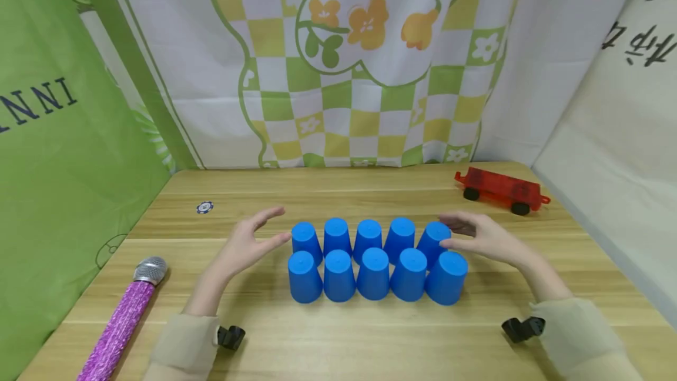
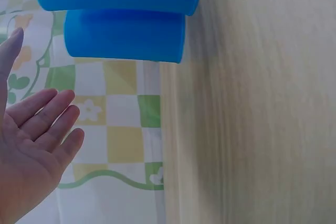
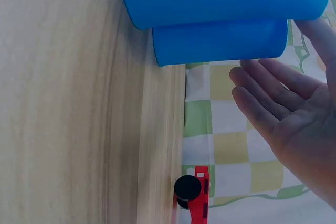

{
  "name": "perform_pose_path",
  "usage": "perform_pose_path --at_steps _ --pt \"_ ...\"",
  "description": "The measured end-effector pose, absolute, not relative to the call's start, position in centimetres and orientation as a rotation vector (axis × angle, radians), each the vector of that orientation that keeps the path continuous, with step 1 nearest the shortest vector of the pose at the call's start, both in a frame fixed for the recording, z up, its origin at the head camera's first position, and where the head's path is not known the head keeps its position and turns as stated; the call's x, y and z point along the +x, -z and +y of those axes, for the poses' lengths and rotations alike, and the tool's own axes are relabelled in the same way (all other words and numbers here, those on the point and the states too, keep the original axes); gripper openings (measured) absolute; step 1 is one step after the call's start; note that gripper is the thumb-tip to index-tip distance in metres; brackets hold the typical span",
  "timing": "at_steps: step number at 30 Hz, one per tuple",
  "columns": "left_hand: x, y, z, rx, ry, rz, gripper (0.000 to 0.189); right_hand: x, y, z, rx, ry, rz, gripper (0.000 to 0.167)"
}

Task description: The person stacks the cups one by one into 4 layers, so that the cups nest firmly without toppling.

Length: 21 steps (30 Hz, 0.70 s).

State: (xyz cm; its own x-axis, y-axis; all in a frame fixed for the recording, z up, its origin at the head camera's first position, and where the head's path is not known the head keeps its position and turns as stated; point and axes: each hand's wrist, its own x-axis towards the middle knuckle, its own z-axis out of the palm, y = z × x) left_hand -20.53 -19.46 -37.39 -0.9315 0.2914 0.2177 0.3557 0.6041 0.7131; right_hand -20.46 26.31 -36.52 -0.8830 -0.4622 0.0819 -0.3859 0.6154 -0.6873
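Note:
Two rows of blue cups stand upside down on the wooden table, several in each; a front cup (image 1: 374,274) is near the middle and a back cup (image 1: 337,236) behind it. My left hand (image 1: 252,244) is at the left end of the back row, thumb tip by the end cup (image 1: 304,240), fingers spread. In the left wrist view its palm (image 2: 37,150) holds nothing. On the other side my right hand (image 1: 483,236) is beside the right end cup (image 1: 435,241), fingers extended round its far side. The right wrist view shows that palm (image 3: 310,124) bare too.
A red toy wagon (image 1: 499,187) with black wheels stands at the back right. At the left lie a microphone (image 1: 124,316) with a glittery purple handle and a small blue-and-white chip (image 1: 204,207). Printed cloth (image 1: 365,104) hangs behind the table.

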Motion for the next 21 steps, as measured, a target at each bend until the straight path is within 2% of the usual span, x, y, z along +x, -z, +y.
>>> perform_pose_path --at_steps 21 --pt "-22.1 39.1 -17.5 -0.696 1.384 -2.770 0.053 -21.4 37.4 25.9 -0.737 1.164 2.719 0.044"
